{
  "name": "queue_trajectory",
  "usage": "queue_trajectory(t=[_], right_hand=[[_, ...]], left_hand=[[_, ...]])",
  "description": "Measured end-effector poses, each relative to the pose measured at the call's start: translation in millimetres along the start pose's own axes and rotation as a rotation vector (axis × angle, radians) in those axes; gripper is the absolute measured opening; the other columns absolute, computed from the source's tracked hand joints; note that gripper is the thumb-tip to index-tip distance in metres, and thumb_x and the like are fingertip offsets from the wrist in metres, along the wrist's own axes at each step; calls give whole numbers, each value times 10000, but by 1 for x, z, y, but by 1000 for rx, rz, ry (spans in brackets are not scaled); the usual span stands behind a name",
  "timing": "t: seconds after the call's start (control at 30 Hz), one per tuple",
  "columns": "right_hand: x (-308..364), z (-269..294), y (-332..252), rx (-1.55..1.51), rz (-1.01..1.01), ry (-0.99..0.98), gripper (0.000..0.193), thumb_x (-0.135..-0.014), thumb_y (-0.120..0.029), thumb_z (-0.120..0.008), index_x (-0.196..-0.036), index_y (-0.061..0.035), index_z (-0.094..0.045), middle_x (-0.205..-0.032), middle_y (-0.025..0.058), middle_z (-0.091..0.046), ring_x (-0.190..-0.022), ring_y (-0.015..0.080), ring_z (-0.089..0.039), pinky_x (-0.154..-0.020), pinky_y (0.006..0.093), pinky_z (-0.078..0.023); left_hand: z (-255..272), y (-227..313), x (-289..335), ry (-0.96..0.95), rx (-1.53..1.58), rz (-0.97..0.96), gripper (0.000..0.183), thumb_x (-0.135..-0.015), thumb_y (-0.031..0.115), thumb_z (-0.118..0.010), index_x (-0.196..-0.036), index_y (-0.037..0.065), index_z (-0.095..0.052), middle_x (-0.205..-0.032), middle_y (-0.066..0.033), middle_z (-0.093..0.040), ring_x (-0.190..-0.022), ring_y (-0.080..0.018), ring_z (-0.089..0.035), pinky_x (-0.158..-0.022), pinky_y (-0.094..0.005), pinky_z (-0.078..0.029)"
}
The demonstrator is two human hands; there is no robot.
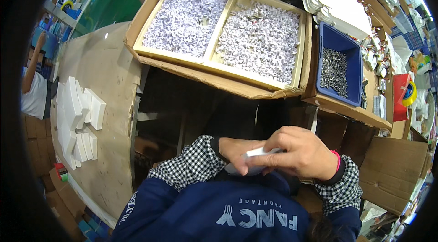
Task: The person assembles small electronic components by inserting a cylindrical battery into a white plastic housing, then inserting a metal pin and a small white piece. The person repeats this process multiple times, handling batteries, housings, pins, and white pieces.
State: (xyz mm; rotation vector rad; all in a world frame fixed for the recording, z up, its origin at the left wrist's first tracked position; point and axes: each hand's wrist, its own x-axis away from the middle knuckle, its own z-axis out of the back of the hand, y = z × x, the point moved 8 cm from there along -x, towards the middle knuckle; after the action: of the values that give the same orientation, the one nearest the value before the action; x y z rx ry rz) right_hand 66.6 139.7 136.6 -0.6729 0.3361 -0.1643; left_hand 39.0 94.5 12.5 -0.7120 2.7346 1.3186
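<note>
In front of my chest, both hands meet around a small white box-like piece [259, 152]. My right hand [303, 153] is closed over it, its fingers and thumb pressing on the piece from the right. Behind it, my left hand [235, 148] reaches in from the left and closes against the same piece; most of its fingers are hidden by the right hand and the piece. White flat boxes [73, 116] lie in leaning stacks on the brown-topped table to the left.
Ahead, a cardboard-edged cream tray [211, 55] has two compartments of small white clip-like parts. Right of it, a blue bin [356, 66] holds metal screws. White panels [337, 4] are stacked behind the bin. An open carton [392, 173] stands right; another person's arm [33, 68] shows far left.
</note>
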Motion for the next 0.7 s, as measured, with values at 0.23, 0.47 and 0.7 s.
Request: queue_trajectory(t=[0.23,0.47,0.7], right_hand=[[21,10,24,23,-225,181,315,-690,-33,-694,-995,-110,-696,-870,31,-662,-823,211,-621,-726,314,-507],[42,-1,42,-238,-392,279,264,-754,36,-644,-992,-71,-685,-918,54,-684,-825,213,-626,-738,302,-507],[54,0,47,-380,-438,283,222,-814,3,-649,-1028,-54,-670,-889,81,-681,-805,221,-650,-721,297,-517]], left_hand=[[9,-3,1,229,308,-78,851,-653,496,-773,-1268,41,-399,-1035,-79,-496,-980,-172,-528,-867,-328,-456],[3,-13,-2,149,404,-165,853,-692,446,-726,-1328,23,-346,-1040,-128,-480,-967,-228,-487,-853,-372,-420],[-3,-18,-6,50,399,-169,889,-683,425,-744,-1349,31,-307,-1045,-126,-465,-978,-228,-470,-855,-384,-403]])
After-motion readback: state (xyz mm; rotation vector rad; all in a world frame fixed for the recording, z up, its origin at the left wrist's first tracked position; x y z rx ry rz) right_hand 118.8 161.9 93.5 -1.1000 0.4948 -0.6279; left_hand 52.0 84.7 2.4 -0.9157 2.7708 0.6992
